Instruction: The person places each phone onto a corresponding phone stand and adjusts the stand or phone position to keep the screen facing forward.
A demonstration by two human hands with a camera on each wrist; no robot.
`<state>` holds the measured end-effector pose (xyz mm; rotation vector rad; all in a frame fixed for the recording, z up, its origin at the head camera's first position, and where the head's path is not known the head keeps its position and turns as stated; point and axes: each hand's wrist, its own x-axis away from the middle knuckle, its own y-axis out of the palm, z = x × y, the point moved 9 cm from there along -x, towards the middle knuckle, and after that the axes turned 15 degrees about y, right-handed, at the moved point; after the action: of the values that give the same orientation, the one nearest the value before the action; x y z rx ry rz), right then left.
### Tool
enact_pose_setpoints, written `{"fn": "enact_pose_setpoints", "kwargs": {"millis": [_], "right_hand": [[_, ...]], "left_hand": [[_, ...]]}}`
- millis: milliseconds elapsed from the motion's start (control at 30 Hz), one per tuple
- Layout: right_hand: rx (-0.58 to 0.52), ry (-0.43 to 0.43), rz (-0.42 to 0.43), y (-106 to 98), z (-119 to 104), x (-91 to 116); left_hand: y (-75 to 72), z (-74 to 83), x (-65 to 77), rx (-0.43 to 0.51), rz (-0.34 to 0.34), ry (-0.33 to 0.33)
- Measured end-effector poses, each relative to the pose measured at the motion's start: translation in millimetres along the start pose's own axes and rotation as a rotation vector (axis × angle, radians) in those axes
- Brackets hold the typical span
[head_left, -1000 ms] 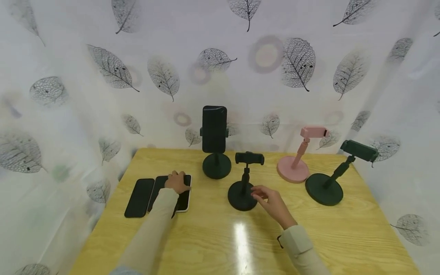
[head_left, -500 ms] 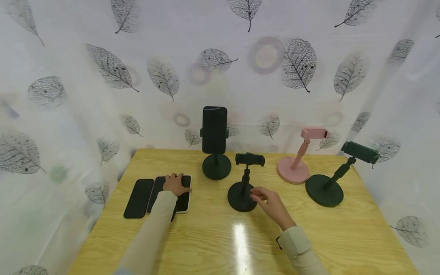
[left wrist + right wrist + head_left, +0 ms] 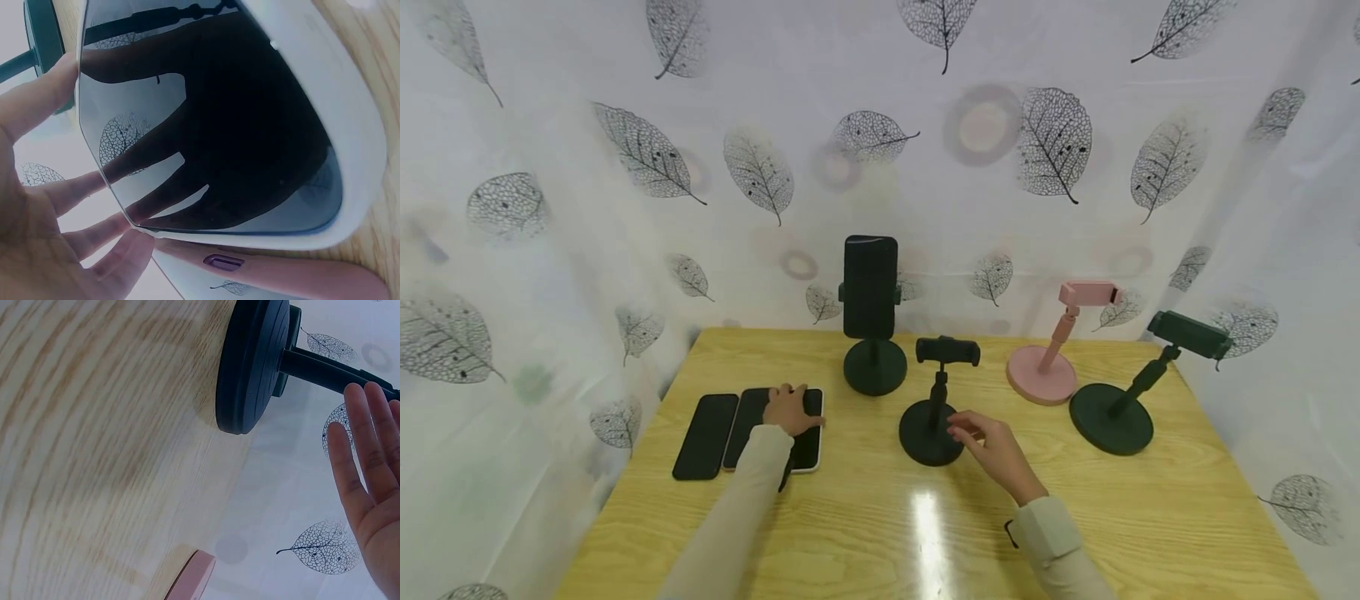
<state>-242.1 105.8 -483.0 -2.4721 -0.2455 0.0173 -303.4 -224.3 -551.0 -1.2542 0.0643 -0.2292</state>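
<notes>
In the head view my left hand (image 3: 786,410) holds a white-edged smartphone (image 3: 808,450) lying at the right of the phones. The left wrist view shows the thumb against one edge of this smartphone (image 3: 250,125) and the fingers at another; its dark screen mirrors the hand. A second smartphone (image 3: 747,417) lies right beside it, partly hidden by the hand and sleeve, its pink edge (image 3: 300,273) showing below. My right hand (image 3: 996,450) hovers at a black phone stand (image 3: 931,433), fingers loosely bent near its post (image 3: 325,372), holding nothing.
A third black phone (image 3: 706,437) lies at the far left. A dark green stand (image 3: 876,368) bears an upright phone (image 3: 870,287). At the right stand a pink stand (image 3: 1042,375) and another dark green stand (image 3: 1111,421). A leaf-print curtain (image 3: 880,192) hangs behind the wooden table (image 3: 850,533).
My left thumb has spread out to the white-edged smartphone's right edge, and the hand has shifted slightly rightward. My right hand stays at the black stand. The head view has moved a little.
</notes>
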Motion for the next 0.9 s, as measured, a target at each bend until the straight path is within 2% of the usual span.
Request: {"fn": "enact_pose_setpoints", "kwargs": {"millis": [167, 233, 333, 500, 600, 900], "right_hand": [[0.003, -0.003, 0.000, -3.3, 0.7, 0.9], [0.003, -0.006, 0.004, -4.6, 0.5, 0.8], [0.001, -0.016, 0.014, -5.8, 0.0, 0.2], [-0.010, -0.028, 0.025, -6.3, 1.2, -0.6], [-0.007, -0.027, 0.024, -6.1, 3.3, 0.0], [-0.001, 0.001, 0.030, -10.9, 6.1, 4.3]], "left_hand": [[2.4, 10.1, -1.4, 0.013, 0.001, 0.030], [3.4, 11.0, -1.5, 0.025, -0.003, 0.022], [5.0, 8.8, 0.0, 0.048, -0.015, -0.022], [12.7, 2.1, 6.5, 0.103, -0.079, -0.145], [15.8, -0.3, 10.2, 0.121, -0.091, -0.207], [16.7, 10.3, 13.5, 0.158, -0.077, -0.256]]}}
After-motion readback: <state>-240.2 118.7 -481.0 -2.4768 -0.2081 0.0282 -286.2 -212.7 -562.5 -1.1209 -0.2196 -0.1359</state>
